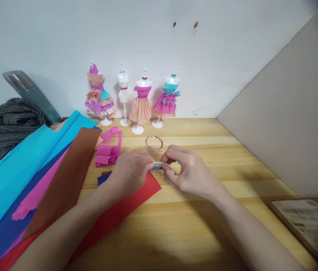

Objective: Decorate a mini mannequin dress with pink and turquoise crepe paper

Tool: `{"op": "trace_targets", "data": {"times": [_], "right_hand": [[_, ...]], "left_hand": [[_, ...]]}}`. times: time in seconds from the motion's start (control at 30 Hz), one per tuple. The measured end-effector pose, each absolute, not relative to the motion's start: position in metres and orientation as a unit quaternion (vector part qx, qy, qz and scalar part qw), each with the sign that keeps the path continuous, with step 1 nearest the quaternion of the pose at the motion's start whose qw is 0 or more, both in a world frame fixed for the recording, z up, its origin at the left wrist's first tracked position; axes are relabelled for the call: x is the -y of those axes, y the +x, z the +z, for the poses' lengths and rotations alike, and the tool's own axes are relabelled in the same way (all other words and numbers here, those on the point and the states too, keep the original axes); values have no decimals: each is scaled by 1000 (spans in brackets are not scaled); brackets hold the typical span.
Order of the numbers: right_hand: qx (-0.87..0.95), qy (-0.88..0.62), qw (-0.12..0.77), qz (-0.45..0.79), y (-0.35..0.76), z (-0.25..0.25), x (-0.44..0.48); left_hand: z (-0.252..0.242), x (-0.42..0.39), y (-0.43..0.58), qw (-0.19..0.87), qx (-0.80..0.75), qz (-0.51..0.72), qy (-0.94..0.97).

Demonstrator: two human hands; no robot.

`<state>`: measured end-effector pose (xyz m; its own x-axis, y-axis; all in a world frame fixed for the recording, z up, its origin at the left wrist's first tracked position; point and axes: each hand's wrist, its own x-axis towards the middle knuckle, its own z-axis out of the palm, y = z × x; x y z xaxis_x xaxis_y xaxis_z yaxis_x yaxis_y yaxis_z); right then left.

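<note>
My left hand (pixel 132 171) is closed, thumb and fingers pinching one end of a small shiny silver-grey piece (pixel 157 165) above the table. The curled fingertips of my right hand (pixel 188 169) close on its other end. Its kind is hard to tell, as the fingers cover much of it. Just beyond the hands lies a round, thin-rimmed ring (pixel 147 143) with small bits inside it. Red paper (pixel 136 199) lies beneath my left hand and forearm. Folded pink crepe paper (pixel 106 155) rests to the left of that hand.
Against the wall stand several miniature mannequins, including one in a layered paper dress (pixel 99 98) and a mostly bare white one (pixel 123 94). Brown paper (pixel 65 177) and turquoise paper (pixel 15 158) spread across the left. A labelled package (pixel 302 222) lies at the right edge.
</note>
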<state>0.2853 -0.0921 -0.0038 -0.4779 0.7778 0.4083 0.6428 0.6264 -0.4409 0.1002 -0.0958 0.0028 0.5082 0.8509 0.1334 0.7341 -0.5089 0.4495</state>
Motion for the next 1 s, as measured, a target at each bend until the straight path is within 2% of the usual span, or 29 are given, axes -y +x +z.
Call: {"op": "trace_targets", "data": {"times": [0.2,0.6,0.73,0.9,1.0], "right_hand": [[843,-422,310,122,282,-9,91],[841,-403,333,139,287,-9,86],[780,-469,374,178,300,0,81],[686,-505,379,362,309,10,80],[661,-487,341,457,309,12,82]], "left_hand": [[3,99,102,90,-468,152,866],[-1,95,97,73,-435,196,876],[-4,91,92,-55,-365,263,891],[-11,87,86,-286,-226,363,858],[-13,89,82,-355,-166,388,834]]}}
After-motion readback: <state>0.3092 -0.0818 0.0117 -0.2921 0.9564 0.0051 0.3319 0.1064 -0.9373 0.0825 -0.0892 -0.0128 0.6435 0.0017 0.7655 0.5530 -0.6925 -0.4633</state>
